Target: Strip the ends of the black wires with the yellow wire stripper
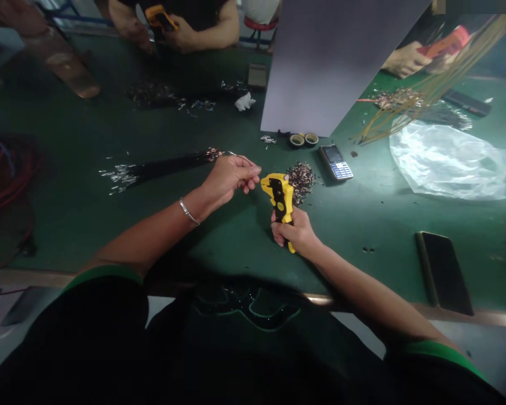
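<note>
Clearly, yellow wire stripper [280,198] in right hand [293,232], left [229,180] pinching wire [241,157]

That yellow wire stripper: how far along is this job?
Done, apparently: a heap of small metal-tipped pieces lies beside the yellow wire stripper. In hand: the left hand pinches a thin wire, the right hand grips the stripper. Left: a bundle of black wires with silvery ends lies on the green bench; whether finished, I cannot tell.

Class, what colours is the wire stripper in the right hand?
The wire stripper is yellow and black, clearest in the head view.
</note>
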The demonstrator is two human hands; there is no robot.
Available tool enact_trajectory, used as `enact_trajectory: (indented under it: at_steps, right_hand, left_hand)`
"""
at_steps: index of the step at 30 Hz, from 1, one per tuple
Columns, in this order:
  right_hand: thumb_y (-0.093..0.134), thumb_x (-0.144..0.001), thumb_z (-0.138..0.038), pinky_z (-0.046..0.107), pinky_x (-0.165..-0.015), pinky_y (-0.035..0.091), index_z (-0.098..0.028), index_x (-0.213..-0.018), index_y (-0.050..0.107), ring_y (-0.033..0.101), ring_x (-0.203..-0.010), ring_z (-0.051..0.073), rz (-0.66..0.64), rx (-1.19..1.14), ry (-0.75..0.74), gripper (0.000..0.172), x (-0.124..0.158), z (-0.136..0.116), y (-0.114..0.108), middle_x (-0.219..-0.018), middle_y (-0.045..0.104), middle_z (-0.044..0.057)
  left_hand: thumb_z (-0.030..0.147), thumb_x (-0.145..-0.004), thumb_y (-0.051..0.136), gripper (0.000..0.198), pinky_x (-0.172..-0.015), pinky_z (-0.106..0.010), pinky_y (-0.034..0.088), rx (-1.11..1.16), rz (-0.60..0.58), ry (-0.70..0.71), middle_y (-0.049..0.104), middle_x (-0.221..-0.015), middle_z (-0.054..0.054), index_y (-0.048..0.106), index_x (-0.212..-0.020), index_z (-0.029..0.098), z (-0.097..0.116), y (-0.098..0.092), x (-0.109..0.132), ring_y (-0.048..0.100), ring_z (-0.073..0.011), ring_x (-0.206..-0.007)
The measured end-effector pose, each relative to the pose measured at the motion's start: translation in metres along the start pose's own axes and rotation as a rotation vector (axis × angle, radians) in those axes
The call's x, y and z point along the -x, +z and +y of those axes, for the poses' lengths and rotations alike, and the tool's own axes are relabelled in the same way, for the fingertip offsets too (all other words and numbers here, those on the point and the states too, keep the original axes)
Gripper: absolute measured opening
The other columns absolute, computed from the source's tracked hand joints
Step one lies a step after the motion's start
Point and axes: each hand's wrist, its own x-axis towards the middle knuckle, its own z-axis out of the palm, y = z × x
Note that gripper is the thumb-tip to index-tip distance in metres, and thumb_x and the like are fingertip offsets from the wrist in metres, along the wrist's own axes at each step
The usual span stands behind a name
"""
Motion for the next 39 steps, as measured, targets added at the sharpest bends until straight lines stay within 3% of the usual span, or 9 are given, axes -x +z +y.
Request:
enact_trajectory:
  at_steps: [5,8,14,25,31,39]
  right_hand:
    - [0.066,-0.071,-0.019,0.023,-0.036,0.04,-0.018,-0.082,0.051,0.044,-0.035,0.01,-0.058,-0.103,-0.007,0.019,-0.001,0.003,-0.004,-0.047,0.05,-0.008]
    - [0.068,-0.071,-0.018,0.024,-0.038,0.041,-0.017,-0.083,0.053,0.047,-0.038,0.01,-0.034,-0.12,0.001,0.02,0.001,0.0,-0.007,-0.052,0.053,-0.005]
    - [0.07,-0.07,-0.018,0.026,-0.039,0.043,-0.017,-0.082,0.055,0.048,-0.041,0.011,-0.003,-0.171,-0.068,0.02,0.001,-0.009,-0.012,-0.058,0.053,-0.004]
    - [0.073,-0.066,-0.02,0.032,-0.053,0.047,-0.016,-0.089,0.059,0.055,-0.055,0.015,-0.059,-0.15,-0.085,0.028,-0.001,-0.005,-0.014,-0.072,0.058,0.0]
    - [0.076,-0.067,-0.024,0.035,-0.063,0.049,-0.016,-0.094,0.06,0.058,-0.064,0.018,-0.149,-0.133,-0.072,0.033,0.001,-0.007,-0.017,-0.077,0.06,0.002]
    - [0.078,-0.067,-0.025,0.035,-0.065,0.05,-0.017,-0.096,0.061,0.059,-0.067,0.018,-0.226,-0.158,-0.059,0.035,0.004,-0.01,-0.013,-0.079,0.06,0.003]
  left_hand:
    - [0.013,-0.075,0.073,0.013,-0.04,-0.021,0.039,-0.012,0.022,0.028,0.065,-0.059,-0.004,0.061,-0.07,0.01,0.0,-0.003,0.0,0.056,-0.0078,-0.043]
    - [0.012,-0.076,0.07,0.012,-0.04,-0.021,0.04,-0.003,-0.003,0.015,0.065,-0.058,-0.004,0.061,-0.069,0.01,0.002,-0.002,0.003,0.056,-0.0082,-0.043]
    - [0.012,-0.076,0.07,0.012,-0.039,-0.02,0.04,-0.016,0.082,0.06,0.065,-0.058,-0.003,0.061,-0.068,0.01,0.013,-0.003,0.008,0.056,-0.0076,-0.043]
    - [0.015,-0.072,0.072,0.008,-0.037,-0.021,0.043,-0.097,0.082,0.288,0.065,-0.059,-0.004,0.066,-0.071,0.01,0.024,0.003,0.024,0.058,-0.0096,-0.043]
    - [0.016,-0.071,0.073,0.01,-0.039,-0.02,0.042,-0.061,0.079,0.208,0.066,-0.059,-0.004,0.065,-0.07,0.01,0.025,0.005,0.025,0.057,-0.0085,-0.043]
    - [0.019,-0.07,0.076,0.015,-0.04,-0.021,0.04,0.036,0.036,0.076,0.066,-0.06,-0.004,0.063,-0.07,0.01,0.023,0.007,0.026,0.057,-0.0086,-0.044]
